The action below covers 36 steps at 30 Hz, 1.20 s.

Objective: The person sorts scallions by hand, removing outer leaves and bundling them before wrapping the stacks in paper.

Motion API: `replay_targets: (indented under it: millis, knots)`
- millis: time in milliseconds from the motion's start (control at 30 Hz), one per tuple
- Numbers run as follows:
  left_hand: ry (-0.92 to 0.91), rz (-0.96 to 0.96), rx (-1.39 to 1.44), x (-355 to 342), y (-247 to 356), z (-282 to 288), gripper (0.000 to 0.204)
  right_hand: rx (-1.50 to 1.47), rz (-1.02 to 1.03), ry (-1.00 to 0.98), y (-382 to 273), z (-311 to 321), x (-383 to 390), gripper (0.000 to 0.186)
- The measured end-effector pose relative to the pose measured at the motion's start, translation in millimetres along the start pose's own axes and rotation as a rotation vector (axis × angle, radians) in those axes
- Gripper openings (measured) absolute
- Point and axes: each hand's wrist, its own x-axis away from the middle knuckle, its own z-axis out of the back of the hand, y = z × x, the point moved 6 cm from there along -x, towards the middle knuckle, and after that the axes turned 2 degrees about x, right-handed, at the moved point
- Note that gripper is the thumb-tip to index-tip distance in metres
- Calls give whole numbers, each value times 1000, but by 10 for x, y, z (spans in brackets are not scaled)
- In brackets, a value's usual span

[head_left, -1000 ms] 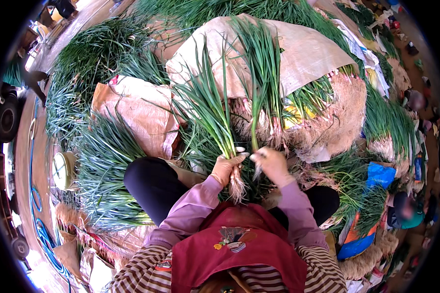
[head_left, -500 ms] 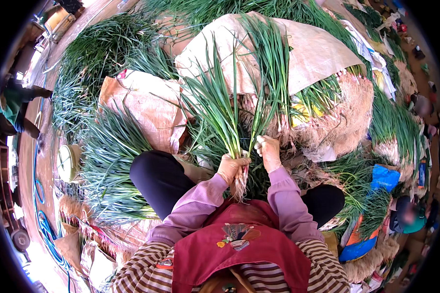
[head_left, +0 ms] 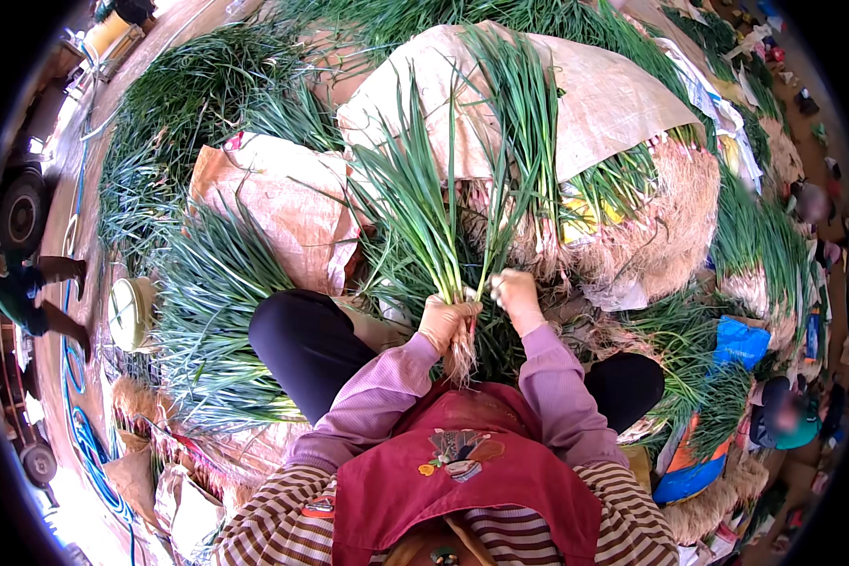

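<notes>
Fingers (head_left: 441, 316) of the left hand (head_left: 446, 324) clench a bunch of green onions (head_left: 423, 222) at its base — leaves fanning upward, pale roots (head_left: 460, 358) hanging below the fist. The right hand (head_left: 516, 294) pinches one green stalk (head_left: 496, 247) just beside it. Onion heaps (head_left: 208, 302) and woven sacks (head_left: 288, 203) lie around.

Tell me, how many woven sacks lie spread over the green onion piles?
2 that I can make out: a brown sack left of the held bunch, and a bigger pale sack behind it. Others may be buried.
</notes>
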Motion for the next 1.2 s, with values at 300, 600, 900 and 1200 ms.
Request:
replay_targets:
  millis: [300,600,900,1200]
  knots:
    - [-54,29,8,-58,-59,113,8,1471,66,-220,520,-107,346,28]
    - [-99,104,35,-115,-277,-45,12,358,469,129,-600,122,498,12]
    - [-95,-31,70,-150,-139,-17,25,935,803,1133,-1056,3303,1964,19]
    - [-174,-70,-22,-48,66,-186,21,228,585,717,-185,3128,1028,21]
